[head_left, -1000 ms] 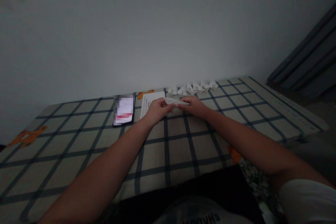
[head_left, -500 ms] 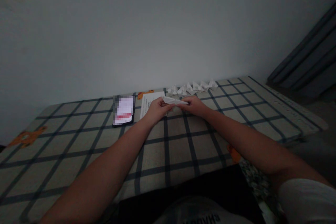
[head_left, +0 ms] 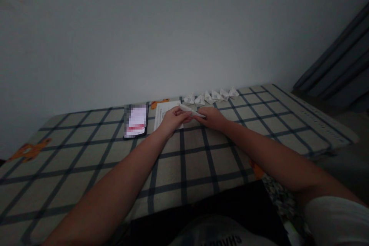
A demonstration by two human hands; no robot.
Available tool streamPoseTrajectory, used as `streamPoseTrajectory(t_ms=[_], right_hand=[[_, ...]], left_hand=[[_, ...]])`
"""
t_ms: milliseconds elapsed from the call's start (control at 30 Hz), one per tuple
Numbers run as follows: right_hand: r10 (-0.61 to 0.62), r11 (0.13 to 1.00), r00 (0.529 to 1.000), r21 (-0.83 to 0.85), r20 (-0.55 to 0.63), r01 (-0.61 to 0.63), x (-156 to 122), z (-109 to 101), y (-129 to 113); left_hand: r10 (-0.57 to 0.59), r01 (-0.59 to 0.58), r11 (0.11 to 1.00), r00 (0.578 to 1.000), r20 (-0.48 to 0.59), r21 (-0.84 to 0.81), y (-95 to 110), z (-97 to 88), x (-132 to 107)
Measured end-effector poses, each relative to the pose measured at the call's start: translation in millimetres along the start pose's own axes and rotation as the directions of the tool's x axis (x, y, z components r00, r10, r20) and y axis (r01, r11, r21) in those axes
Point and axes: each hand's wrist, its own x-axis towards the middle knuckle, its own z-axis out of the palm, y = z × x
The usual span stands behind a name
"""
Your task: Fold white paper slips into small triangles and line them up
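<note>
Paper strip (head_left: 191, 110) hangs pinched between both hands just above the checked bed (head_left: 86, 142). The left hand (head_left: 172, 119) has its fingers closed on one end, the right hand (head_left: 211, 117) nips the other. Pull unevenly and I reckon the crease skews or the paper tears. Half a second ago it looked broader; now it's a slimmer sliver. Printed sheet (head_left: 161, 112) beneath, phone (head_left: 136, 120) left, folded pieces (head_left: 211, 96) behind.

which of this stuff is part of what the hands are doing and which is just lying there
In use: paper strip pinched between left hand and right hand; row of folded paper pieces; printed sheet by the left hand, probably.
Lying about: phone; curtain.
</note>
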Motion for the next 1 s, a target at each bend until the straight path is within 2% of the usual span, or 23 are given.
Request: streamPoseTrajectory(t_ms=[100, 200, 433, 600, 700, 833, 1000], right_hand=[[0.031, 0.995, 1.000, -0.095, -0.006, -0.031, -2, 2, -1], [0.066, 0.989, 0.998, -0.130, -0.021, -0.068, -2, 1, -4], [0.055, 0.997, 0.998, 0.055, 0.019, -0.056, 1, -7, -4], [0.039, 0.994, 0.999, 0.100, 0.010, -0.040, 2, -4, 0], [0.052, 0.996, 0.999, 0.068, -0.010, -0.051, 1, -2, 1], [0.062, 0.997, 0.998, 0.044, -0.003, -0.062, 0, -3, 0], [0.083, 0.991, 0.997, 0.106, -0.009, -0.081, 1, -4, -2]], left_hand=[[-0.046, 0.046, 0.997, 0.999, 0.001, -0.065, -1, -0.9, 2], [-0.057, 0.057, 0.996, 0.998, 0.000, -0.063, -2, -1.6, 3], [-0.031, 0.031, 0.999, 0.999, -0.009, 0.009, -3, -0.3, 2], [-0.013, 0.010, 0.999, 0.997, 0.077, 0.038, -4, -0.4, 1], [0.013, -0.028, 0.989, 0.995, 0.100, 0.148, -5, -2.3, 1], [0.106, -0.155, 0.925, 0.982, 0.156, 0.347, -7, -5.4, 1], [0.208, -0.249, 0.889, 0.967, 0.145, 0.384, -10, -4.3, 0]])
